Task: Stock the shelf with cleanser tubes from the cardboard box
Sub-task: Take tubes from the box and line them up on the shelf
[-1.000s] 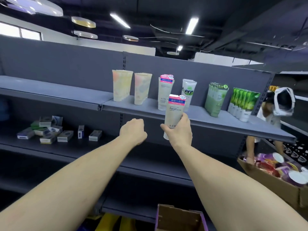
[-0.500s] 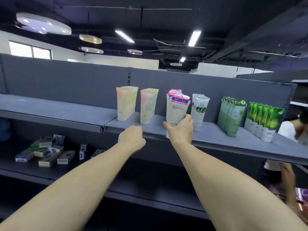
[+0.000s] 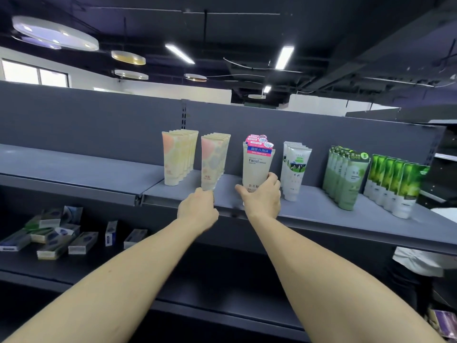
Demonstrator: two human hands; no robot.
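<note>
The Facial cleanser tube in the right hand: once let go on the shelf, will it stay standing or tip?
The Facial cleanser tube is tall, stands cap-down and widens upward, so probably top-heavy and tippy. The right hand grips its base; its row behind may brace it. Its smooth plastic could be slippery.

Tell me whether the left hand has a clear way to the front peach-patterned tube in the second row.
Probably yes. The left hand, loosely closed and empty, sits at the grey shelf edge just before the peach-patterned tube, with nothing between them.
</note>
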